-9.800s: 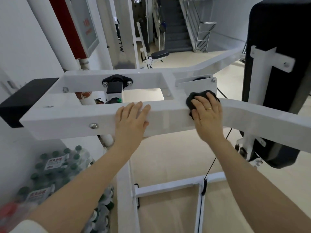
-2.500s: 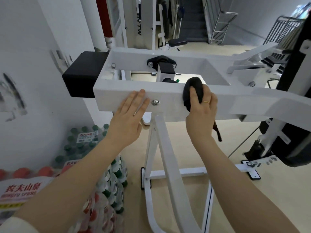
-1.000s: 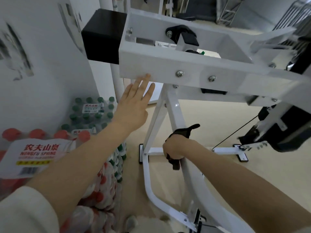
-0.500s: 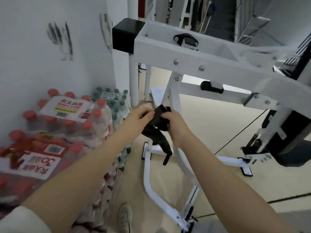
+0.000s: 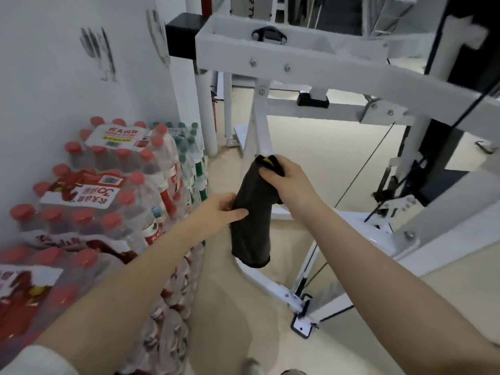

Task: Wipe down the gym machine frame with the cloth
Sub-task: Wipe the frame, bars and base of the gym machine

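In front of the white machine frame (image 5: 319,77), we hold one dark cloth (image 5: 253,212) with two hands. Our right hand (image 5: 286,182) grips the top end of the cloth, where a small yellow tag shows, and the cloth hangs down from it, beside the slanted frame post. Our left hand (image 5: 219,212) pinches the cloth at its left edge, lower than the right hand. At the left, packs of water bottles (image 5: 113,185) stand stacked against the wall; we cannot count them exactly.
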